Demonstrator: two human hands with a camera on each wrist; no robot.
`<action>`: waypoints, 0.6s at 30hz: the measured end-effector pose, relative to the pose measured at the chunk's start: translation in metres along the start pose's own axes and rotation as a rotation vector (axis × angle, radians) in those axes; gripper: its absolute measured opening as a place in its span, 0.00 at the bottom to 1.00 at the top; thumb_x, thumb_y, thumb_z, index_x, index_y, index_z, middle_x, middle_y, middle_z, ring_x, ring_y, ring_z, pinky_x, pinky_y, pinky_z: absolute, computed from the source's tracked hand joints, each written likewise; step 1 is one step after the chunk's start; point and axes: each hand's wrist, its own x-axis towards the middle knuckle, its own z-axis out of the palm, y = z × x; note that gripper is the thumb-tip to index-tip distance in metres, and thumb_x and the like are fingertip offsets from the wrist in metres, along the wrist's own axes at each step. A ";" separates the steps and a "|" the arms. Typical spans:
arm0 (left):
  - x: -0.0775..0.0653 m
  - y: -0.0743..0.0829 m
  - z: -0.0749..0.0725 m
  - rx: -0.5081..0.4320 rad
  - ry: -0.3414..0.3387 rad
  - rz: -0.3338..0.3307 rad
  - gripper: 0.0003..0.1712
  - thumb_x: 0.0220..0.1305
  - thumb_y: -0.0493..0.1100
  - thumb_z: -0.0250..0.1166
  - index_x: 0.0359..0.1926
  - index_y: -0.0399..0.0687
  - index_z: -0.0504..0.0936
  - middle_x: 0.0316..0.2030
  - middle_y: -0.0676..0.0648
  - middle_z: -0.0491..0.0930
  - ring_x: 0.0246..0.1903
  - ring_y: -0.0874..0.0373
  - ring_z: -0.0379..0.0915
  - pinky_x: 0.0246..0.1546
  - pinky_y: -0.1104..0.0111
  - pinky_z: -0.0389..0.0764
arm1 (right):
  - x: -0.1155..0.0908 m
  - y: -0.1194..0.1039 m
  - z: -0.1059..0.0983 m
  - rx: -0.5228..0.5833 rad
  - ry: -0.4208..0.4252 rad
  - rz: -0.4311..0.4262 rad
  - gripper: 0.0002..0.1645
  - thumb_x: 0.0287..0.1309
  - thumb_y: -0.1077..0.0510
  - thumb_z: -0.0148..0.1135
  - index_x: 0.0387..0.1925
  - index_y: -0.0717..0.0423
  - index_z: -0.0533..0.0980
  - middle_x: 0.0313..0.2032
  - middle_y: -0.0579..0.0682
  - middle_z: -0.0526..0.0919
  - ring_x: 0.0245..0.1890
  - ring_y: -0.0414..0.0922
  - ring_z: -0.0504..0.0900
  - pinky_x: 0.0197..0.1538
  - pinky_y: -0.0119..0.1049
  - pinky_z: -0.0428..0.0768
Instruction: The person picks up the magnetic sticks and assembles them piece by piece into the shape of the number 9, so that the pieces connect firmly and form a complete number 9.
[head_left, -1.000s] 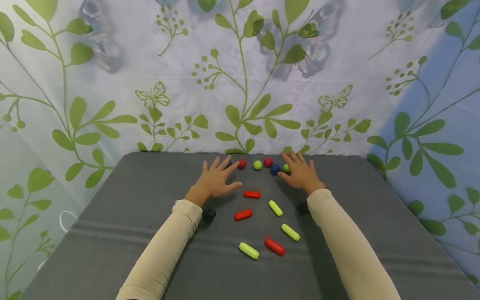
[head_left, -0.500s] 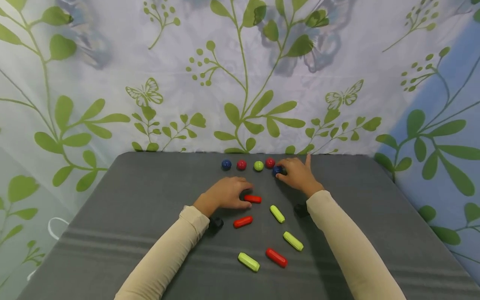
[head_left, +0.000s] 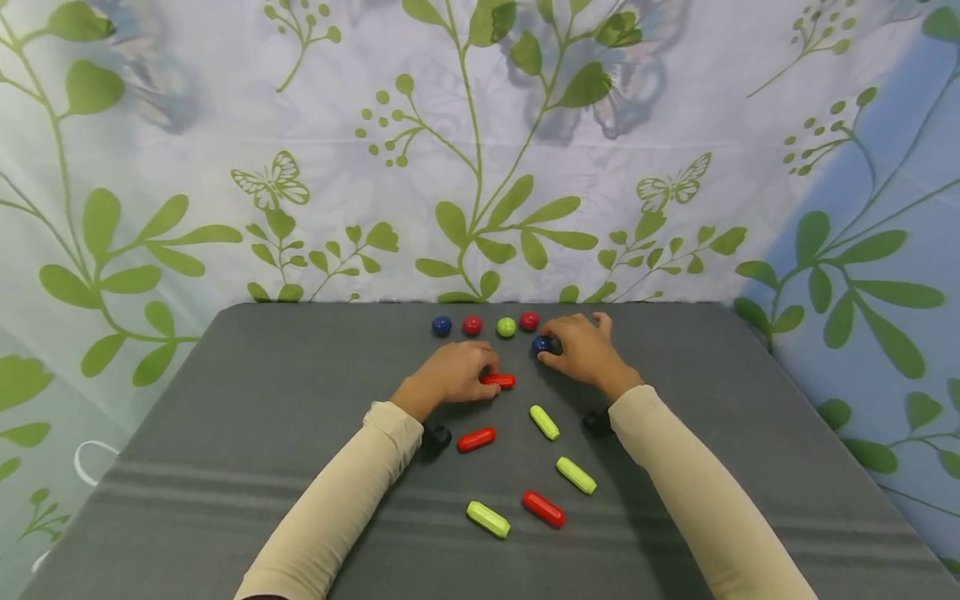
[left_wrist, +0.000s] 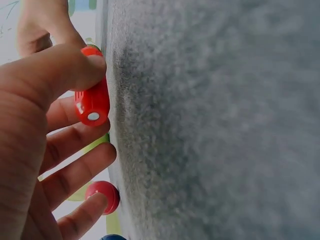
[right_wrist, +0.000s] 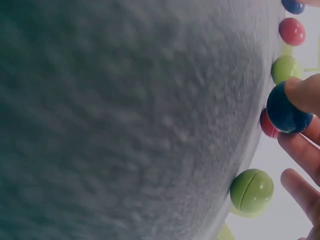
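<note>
My left hand (head_left: 450, 373) pinches a short red stick (head_left: 506, 381) between thumb and fingers. A small silvery disc shows on the stick's end in the left wrist view, where the thumb lies across its side. Further right, my right hand (head_left: 583, 350) holds a glossy dark blue ball (right_wrist: 284, 107) between thumb and fingers. Beyond that ball in the right wrist view sits a red ball (right_wrist: 268, 123). A light green ball (right_wrist: 252, 191) rests near the lower fingers; the hand hides it from the head view.
Along the table's back edge stand a blue ball (head_left: 442, 326), a red ball (head_left: 472, 325), and a green ball (head_left: 506, 327). Nearer lie red sticks (head_left: 476, 439) and yellow-green sticks (head_left: 576, 475) on the grey tabletop (head_left: 712, 400). A patterned curtain (head_left: 337, 167) hangs behind.
Both hands were spread flat near the balls at first. The left came down and took the red stick; the right curled round the blue ball and drew it slightly nearer.
</note>
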 end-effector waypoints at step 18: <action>0.024 -0.002 -0.006 0.010 -0.005 -0.083 0.13 0.64 0.54 0.69 0.43 0.53 0.84 0.38 0.55 0.74 0.32 0.60 0.72 0.35 0.65 0.76 | -0.019 -0.007 0.004 0.106 0.005 -0.008 0.20 0.56 0.44 0.75 0.46 0.46 0.81 0.41 0.43 0.83 0.48 0.50 0.75 0.57 0.66 0.49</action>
